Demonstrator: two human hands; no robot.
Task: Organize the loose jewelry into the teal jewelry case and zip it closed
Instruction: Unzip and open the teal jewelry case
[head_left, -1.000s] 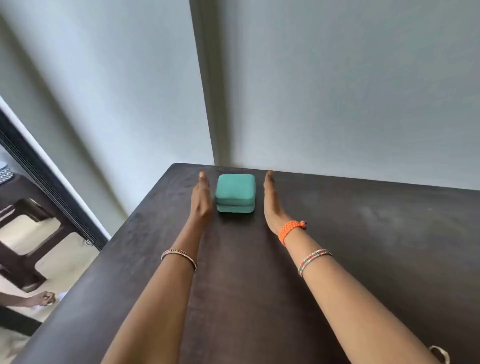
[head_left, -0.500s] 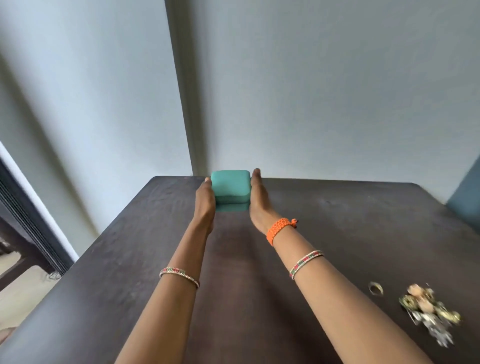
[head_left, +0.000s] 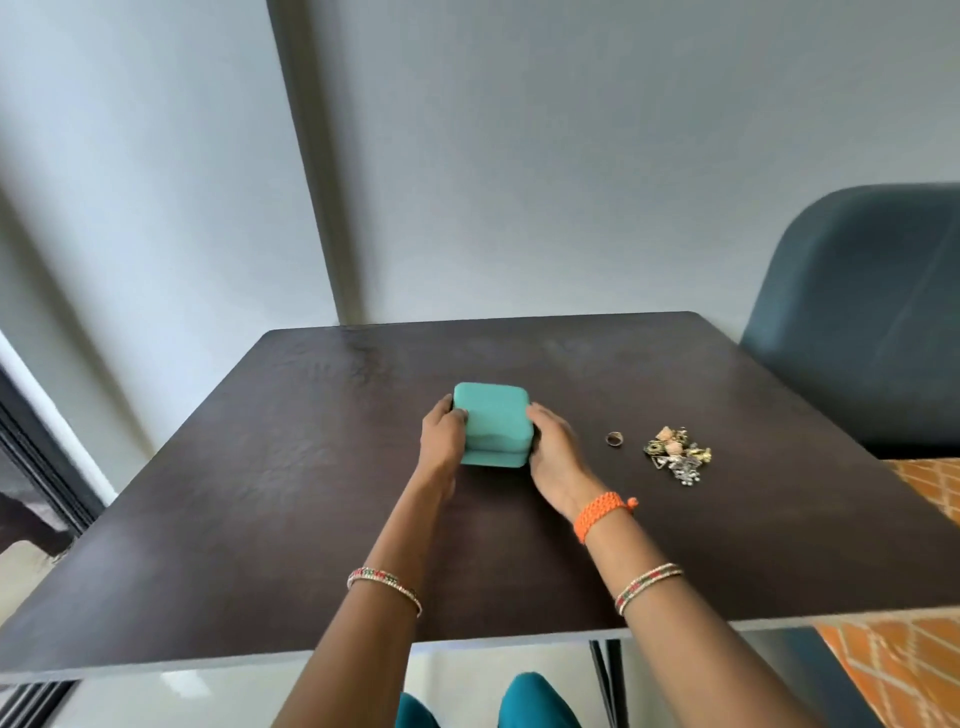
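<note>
A closed teal jewelry case sits near the middle of the dark table. My left hand grips its left side with the fingers curled onto the lid edge. My right hand holds its right side, thumb against the case. To the right lie a single ring and a small heap of loose jewelry, apart from both hands.
A blue chair stands at the table's right side. Grey walls rise just behind the table's far edge. The near table edge runs across below my forearms, with orange patterned floor at the lower right.
My hands closed on the case at the table's far edge and drew it toward me to the table's middle. The view tilted down, bringing the jewelry heap and chair into sight.
</note>
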